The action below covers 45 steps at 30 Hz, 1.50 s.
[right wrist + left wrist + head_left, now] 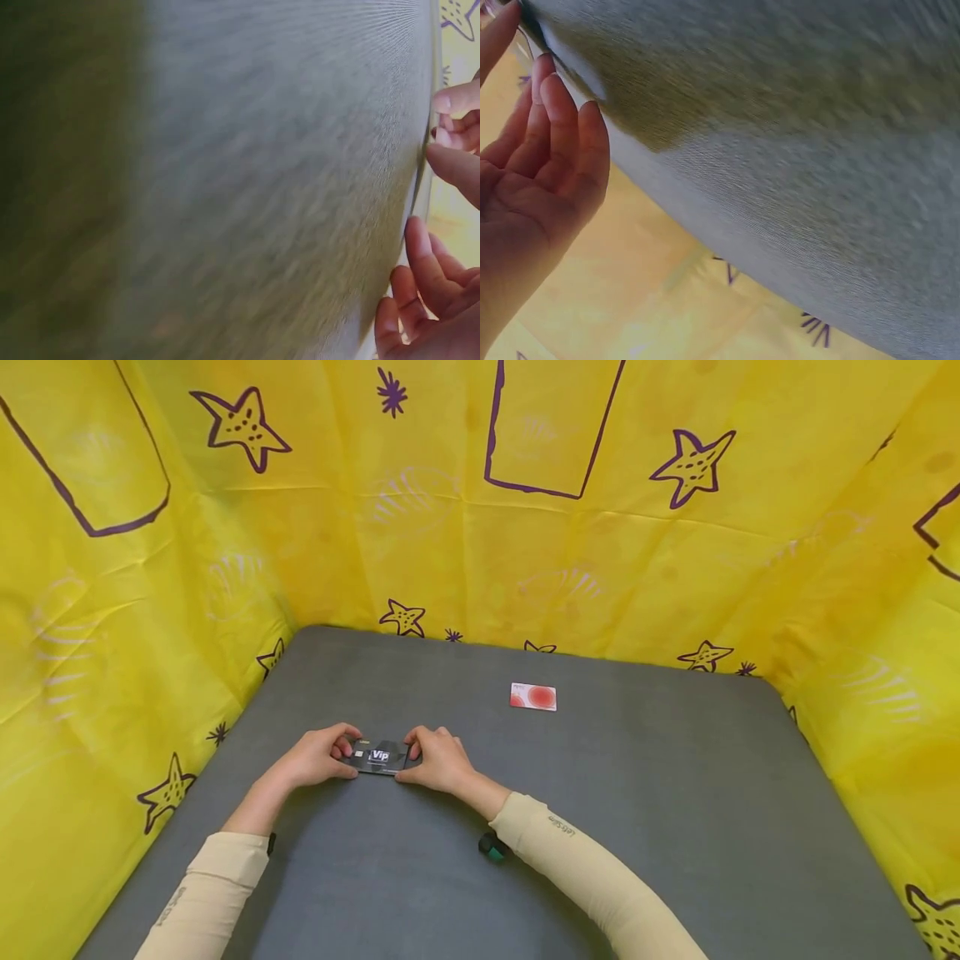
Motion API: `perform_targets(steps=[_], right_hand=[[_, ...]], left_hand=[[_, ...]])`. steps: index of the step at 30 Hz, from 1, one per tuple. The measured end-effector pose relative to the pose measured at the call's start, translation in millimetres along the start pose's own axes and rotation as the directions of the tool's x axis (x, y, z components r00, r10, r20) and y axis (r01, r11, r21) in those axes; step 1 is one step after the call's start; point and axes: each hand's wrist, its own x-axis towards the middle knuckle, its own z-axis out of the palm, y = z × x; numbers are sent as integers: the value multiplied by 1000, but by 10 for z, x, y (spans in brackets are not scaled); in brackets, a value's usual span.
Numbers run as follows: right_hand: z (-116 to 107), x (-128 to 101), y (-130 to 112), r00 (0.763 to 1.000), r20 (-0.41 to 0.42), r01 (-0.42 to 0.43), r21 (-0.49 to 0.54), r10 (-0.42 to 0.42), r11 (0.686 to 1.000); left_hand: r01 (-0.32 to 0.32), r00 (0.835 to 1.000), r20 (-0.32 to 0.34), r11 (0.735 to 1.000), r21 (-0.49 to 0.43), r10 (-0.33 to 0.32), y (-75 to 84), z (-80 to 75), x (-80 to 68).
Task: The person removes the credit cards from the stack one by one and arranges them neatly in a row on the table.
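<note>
A black card (381, 757) with "Vip" in white letters and a small chip lies between the two hands in the head view, close over the grey table. My left hand (318, 757) pinches its left end, thumb at the near corner and fingertips at the far one. At the opposite end, my right hand (442, 763) pinches the card in the same way. In the left wrist view, the left hand's fingers (592, 142) are bent near the tabletop, and the card is hardly visible there.
A white card with red circles (534, 697) lies farther back on the grey table (637, 793), right of the hands. Yellow cloth walls (465, 552) with purple star drawings stand around the table's back and sides. A small dark and green object (492, 847) shows beside the right sleeve.
</note>
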Motion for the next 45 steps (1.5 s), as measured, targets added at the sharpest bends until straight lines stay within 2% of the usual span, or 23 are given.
perform_targets(steps=[7, 14, 17, 26, 45], right_hand=[[62, 113, -79, 1000, -1, -24, -3, 24, 1000], [92, 193, -91, 998, 14, -53, -15, 54, 998], [92, 202, -90, 998, 12, -58, -9, 59, 998], [100, 199, -65, 999, 6, -49, 2, 49, 999], [94, 163, -55, 999, 39, 7, -36, -6, 999]], left_hand=[[-5, 1000, -8, 1000, -16, 5, -119, -89, 1], [37, 999, 5, 998, -53, -36, -208, -124, 26], [33, 999, -4, 998, -59, -34, -240, -122, 32], [62, 998, -9, 996, -70, -63, -250, -99, 32], [41, 999, -14, 995, -87, -43, -277, -75, 10]])
